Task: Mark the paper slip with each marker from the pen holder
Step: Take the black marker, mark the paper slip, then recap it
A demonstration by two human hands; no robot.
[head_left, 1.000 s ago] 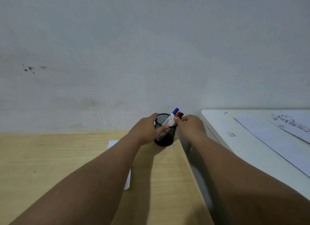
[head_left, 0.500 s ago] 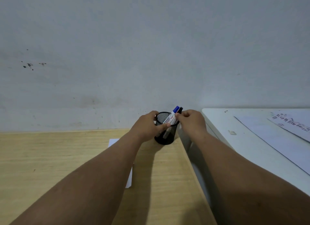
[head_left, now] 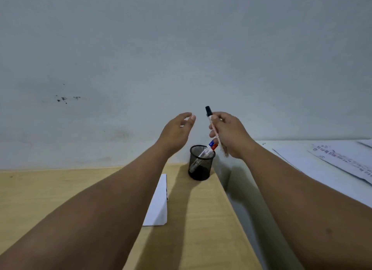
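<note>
A black-capped marker (head_left: 209, 117) is gripped in the right hand (head_left: 229, 135) above the mesh pen holder (head_left: 200, 165) at the wooden desk's (head_left: 60, 189) far right corner; the left hand (head_left: 177, 133) is held open, empty. The paper slip (head_left: 159, 203), mid-desk, could be smudged if uncapping slips.

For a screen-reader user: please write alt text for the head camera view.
The right hand holds a black-capped marker above a black mesh pen holder containing blue- and red-capped markers; the open left hand is raised beside it. A white paper slip lies on the wooden desk.
</note>
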